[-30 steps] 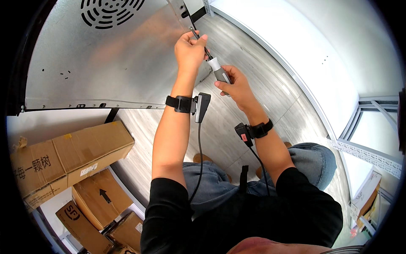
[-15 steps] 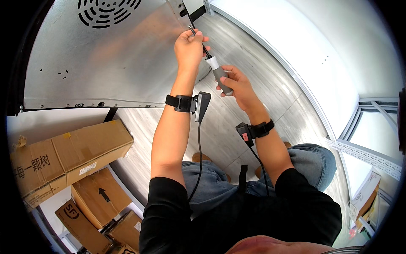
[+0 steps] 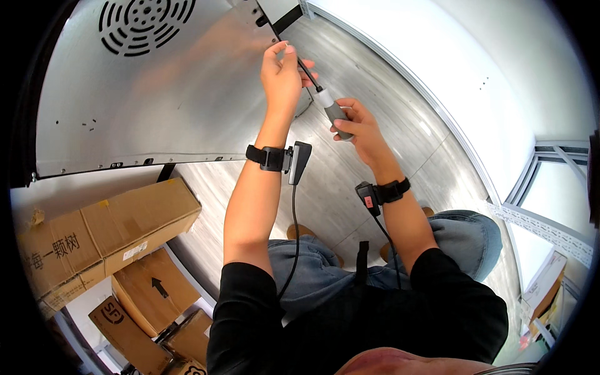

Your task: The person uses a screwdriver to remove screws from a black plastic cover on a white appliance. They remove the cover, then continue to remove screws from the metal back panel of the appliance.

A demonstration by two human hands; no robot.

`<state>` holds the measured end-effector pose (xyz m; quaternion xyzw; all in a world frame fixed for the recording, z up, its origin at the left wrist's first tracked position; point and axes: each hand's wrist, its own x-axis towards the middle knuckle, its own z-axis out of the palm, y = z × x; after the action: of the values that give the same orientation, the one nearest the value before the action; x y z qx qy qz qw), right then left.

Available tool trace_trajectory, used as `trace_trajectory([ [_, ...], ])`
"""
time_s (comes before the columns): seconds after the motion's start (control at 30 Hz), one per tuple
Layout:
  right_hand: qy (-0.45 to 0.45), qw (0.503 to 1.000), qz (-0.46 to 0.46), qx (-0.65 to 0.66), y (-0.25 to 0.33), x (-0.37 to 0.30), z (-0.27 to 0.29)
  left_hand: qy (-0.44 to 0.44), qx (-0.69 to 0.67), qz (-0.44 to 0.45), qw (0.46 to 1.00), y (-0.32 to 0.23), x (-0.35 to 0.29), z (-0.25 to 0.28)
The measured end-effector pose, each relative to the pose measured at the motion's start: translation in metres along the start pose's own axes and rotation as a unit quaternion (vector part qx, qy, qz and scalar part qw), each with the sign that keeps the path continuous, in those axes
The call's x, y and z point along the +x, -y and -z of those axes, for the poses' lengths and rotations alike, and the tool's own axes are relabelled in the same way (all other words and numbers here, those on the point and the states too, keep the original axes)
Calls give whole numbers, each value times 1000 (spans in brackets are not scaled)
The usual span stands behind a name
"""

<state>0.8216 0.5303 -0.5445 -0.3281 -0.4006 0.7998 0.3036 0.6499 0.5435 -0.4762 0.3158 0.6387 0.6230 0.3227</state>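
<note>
My right hand (image 3: 357, 128) is wrapped round the grey handle of a screwdriver (image 3: 338, 117) with a white collar and a long dark shaft. The shaft slants up and left, passing beside the fingers of my left hand (image 3: 282, 75). My left thumb and forefinger are pinched together near the shaft's far end, with the other fingers loosely spread; any small piece between the fingertips is too small to make out. Just beyond and to the left stands a large bare metal panel (image 3: 169, 106), its right edge close to my left fingertips. The screwdriver's tip is hidden by the fingers.
The panel has a round slotted vent (image 3: 147, 11) and holes along its near edge. Several cardboard boxes (image 3: 147, 215) are stacked at lower left. A white wall panel (image 3: 431, 81) with a metal rail curves along the right, above a grey wood-look floor (image 3: 375, 81).
My right hand and the screwdriver have shifted slightly right, so the handle sits farther from my left hand. A shiny bit seen at the left fingertips earlier no longer shows clearly.
</note>
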Motion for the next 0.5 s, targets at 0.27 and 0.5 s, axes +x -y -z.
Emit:
trace_trajectory([
  [0.27,-1,1000,-30,7,16,1,61,37,-49,-6,998,29,-1,-37],
  [0.5,-117,993,-20,-9,59,-22,155,66,-111,133,983,50,10,-152],
])
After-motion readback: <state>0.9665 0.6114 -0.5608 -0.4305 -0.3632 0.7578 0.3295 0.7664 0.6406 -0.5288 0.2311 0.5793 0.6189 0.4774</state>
